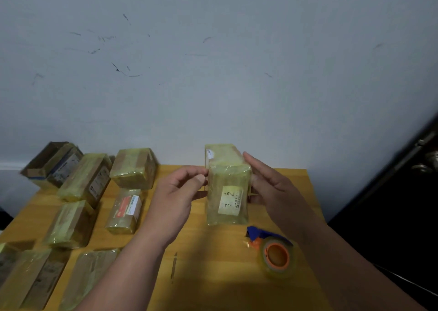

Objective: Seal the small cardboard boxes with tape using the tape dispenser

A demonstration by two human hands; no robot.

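Observation:
A small cardboard box (pixel 227 180) wrapped in yellowish tape, with a white label on its near face, stands on end on the wooden table (pixel 213 263). My right hand (pixel 265 182) presses flat against the box's right side. My left hand (pixel 182 189) touches its left edge, thumb and forefinger pinched together there. The tape dispenser (pixel 272 251), blue-handled with an orange core and a clear tape roll, lies on the table just in front of the box, below my right forearm.
Several taped boxes (pixel 132 168) lie in rows over the table's left half, one with a red label (pixel 125 211). A grey scuffed wall (pixel 213 73) rises behind the table. Dark furniture (pixel 403 192) stands to the right.

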